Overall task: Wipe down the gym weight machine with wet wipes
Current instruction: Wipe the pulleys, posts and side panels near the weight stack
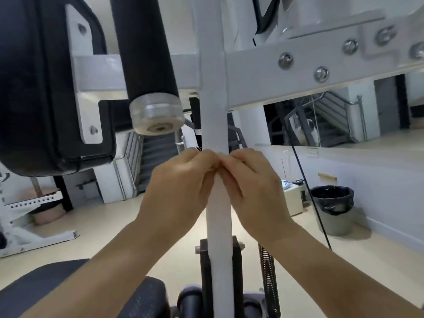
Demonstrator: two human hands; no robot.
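Note:
The weight machine's white upright post [214,125] runs down the middle of the view. My left hand [179,187] and my right hand [250,187] meet in front of it at mid height. The fingers of both hands are curled and their tips pinch together on a small white piece, which looks like the wet wipe [220,156]. It is hard to tell apart from the white post behind it. A black foam roller [144,49] with a clear end cap hangs at the upper left. Beside it is a black pad [34,88] on a white bracket.
A white cross beam [286,88] with bolts runs right from the post. A black seat pad [46,288] lies at the lower left, and a spring [267,271] stands to the right of the post. By the right wall are a bin with a black liner [332,210] and a thin black cable [307,189].

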